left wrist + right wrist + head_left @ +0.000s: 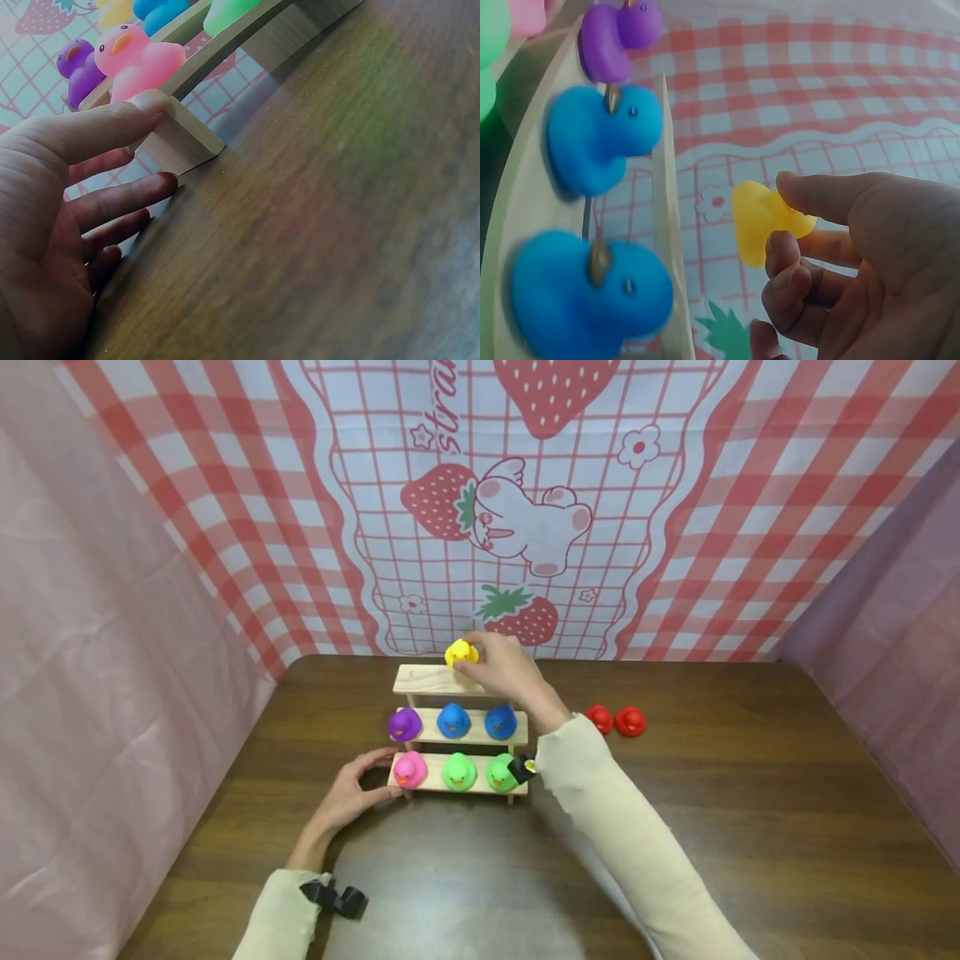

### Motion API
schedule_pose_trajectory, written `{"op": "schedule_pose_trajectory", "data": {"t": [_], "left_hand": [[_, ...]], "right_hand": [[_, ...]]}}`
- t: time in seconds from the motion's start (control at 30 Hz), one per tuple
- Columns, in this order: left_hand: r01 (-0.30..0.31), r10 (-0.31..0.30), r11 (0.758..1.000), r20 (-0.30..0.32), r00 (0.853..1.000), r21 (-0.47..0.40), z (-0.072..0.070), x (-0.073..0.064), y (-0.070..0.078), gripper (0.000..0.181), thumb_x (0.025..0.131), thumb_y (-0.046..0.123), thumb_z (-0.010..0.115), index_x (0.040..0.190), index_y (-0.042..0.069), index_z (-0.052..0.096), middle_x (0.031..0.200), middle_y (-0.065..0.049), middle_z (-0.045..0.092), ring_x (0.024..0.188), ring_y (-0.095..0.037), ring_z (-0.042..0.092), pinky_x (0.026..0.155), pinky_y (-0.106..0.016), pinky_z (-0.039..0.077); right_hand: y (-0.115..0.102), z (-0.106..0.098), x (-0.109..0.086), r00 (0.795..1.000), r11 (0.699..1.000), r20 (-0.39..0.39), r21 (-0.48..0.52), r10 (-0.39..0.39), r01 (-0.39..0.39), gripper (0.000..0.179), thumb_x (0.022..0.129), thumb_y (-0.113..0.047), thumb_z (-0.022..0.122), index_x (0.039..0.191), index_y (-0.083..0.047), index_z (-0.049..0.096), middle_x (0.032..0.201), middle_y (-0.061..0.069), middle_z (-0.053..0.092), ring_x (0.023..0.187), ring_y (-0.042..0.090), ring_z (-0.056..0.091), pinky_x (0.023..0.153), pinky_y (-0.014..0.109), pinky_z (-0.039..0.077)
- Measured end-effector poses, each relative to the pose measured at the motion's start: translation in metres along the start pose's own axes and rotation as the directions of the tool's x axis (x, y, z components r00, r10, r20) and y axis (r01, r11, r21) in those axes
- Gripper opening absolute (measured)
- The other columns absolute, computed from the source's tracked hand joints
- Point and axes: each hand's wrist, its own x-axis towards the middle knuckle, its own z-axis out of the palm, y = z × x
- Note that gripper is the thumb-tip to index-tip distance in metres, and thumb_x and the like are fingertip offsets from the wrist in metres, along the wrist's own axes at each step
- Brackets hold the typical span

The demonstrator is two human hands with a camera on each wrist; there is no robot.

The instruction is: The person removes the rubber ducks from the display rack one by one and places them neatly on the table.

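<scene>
In the head view, a three-tier wooden display stand holds small rubber ducks. Its front step carries a pink duck and two green ducks. A purple duck and two blue ducks sit on the middle step. My right hand pinches a yellow duck between thumb and fingers at the top step; whether it touches the wood is unclear. My left hand holds the left end of the front step, thumb at the front edge beside the pink duck.
Two red ducks stand on the brown wooden table, right of the stand. A red-and-white checked cloth with strawberries hangs behind the table. Pink curtains hang at both sides.
</scene>
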Motion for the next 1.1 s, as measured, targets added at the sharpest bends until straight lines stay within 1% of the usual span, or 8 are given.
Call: {"op": "schedule_pose_trajectory", "data": {"t": [0.1, 0.2, 0.4, 0.5, 0.73, 1.0, 1.1], "left_hand": [[0.004, -0.004, 1.0, 0.0, 1.0, 0.008, 0.0, 0.0, 0.0, 0.059, 0.08, 0.008, 0.081, 0.135, 0.002, 0.06, 0.119, -0.018, 0.071, 0.118, -0.025, 0.061, 0.11, -0.032, 0.035], [0.005, -0.005, 1.0, 0.002, 1.0, 0.013, 0.0, 0.001, 0.0, 0.059, 0.08, 0.008, 0.08, 0.135, 0.002, 0.059, 0.12, -0.019, 0.071, 0.119, -0.032, 0.06, 0.11, -0.037, 0.035], [0.014, -0.014, 1.0, 0.008, 1.0, 0.007, 0.0, 0.002, 0.001, 0.06, 0.08, 0.007, 0.08, 0.136, 0.001, 0.059, 0.12, -0.02, 0.071, 0.122, -0.039, 0.058, 0.112, -0.051, 0.033], [0.016, -0.016, 1.0, 0.009, 1.0, 0.01, 0.0, 0.002, 0.002, 0.06, 0.08, 0.007, 0.08, 0.136, 0.0, 0.058, 0.121, -0.02, 0.07, 0.122, -0.04, 0.057, 0.112, -0.056, 0.031], [0.018, -0.018, 1.0, 0.011, 1.0, 0.015, -0.001, 0.001, 0.002, 0.061, 0.08, 0.007, 0.08, 0.136, -0.001, 0.057, 0.121, -0.021, 0.07, 0.123, -0.04, 0.057, 0.112, -0.056, 0.031], [0.024, -0.024, 0.999, 0.007, 1.0, 0.022, -0.001, 0.0, 0.003, 0.062, 0.08, 0.008, 0.081, 0.136, -0.001, 0.058, 0.12, -0.02, 0.071, 0.121, -0.039, 0.058, 0.112, -0.056, 0.032], [0.027, -0.027, 0.999, 0.009, 1.0, 0.021, -0.001, 0.0, 0.004, 0.062, 0.08, 0.009, 0.081, 0.136, -0.001, 0.058, 0.12, -0.02, 0.071, 0.122, -0.039, 0.057, 0.112, -0.056, 0.032]], "right_hand": [[0.006, -0.007, -0.005, 1.0, 1.0, -0.014, -0.012, 0.011, -0.011, 0.051, 0.095, -0.034, 0.067, 0.139, -0.009, 0.057, 0.1, 0.009, 0.073, 0.07, 0.017, 0.058, 0.06, 0.026, 0.046], [0.016, -0.015, -0.011, 0.999, 1.0, -0.033, -0.012, 0.019, -0.02, 0.052, 0.095, -0.034, 0.067, 0.139, -0.009, 0.057, 0.092, 0.009, 0.071, 0.067, 0.017, 0.055, 0.059, 0.026, 0.043], [0.041, -0.032, -0.028, 0.997, 1.0, -0.075, 0.003, 0.026, -0.026, 0.049, 0.096, -0.031, 0.067, 0.137, -0.007, 0.058, 0.077, 0.009, 0.063, 0.057, 0.017, 0.049, 0.054, 0.027, 0.041], [0.053, -0.04, -0.036, 0.995, 0.999, -0.093, -0.002, 0.043, -0.043, 0.05, 0.095, -0.031, 0.067, 0.137, -0.006, 0.057, 0.074, 0.009, 0.059, 0.056, 0.018, 0.046, 0.054, 0.028, 0.04], [0.081, -0.054, -0.056, 0.988, 0.994, -0.114, -0.011, 0.103, -0.105, 0.05, 0.096, -0.031, 0.067, 0.138, -0.006, 0.056, 0.075, 0.009, 0.056, 0.061, 0.018, 0.046, 0.058, 0.029, 0.039], [0.108, -0.066, -0.077, 0.983, 0.991, -0.129, -0.034, 0.127, -0.133, 0.05, 0.096, -0.03, 0.067, 0.137, -0.005, 0.056, 0.073, 0.009, 0.056, 0.057, 0.019, 0.047, 0.056, 0.03, 0.04], [0.119, -0.071, -0.085, 0.981, 0.988, -0.133, -0.045, 0.144, -0.151, 0.049, 0.096, -0.03, 0.066, 0.137, -0.004, 0.056, 0.071, 0.008, 0.055, 0.054, 0.018, 0.046, 0.052, 0.03, 0.038]]}}
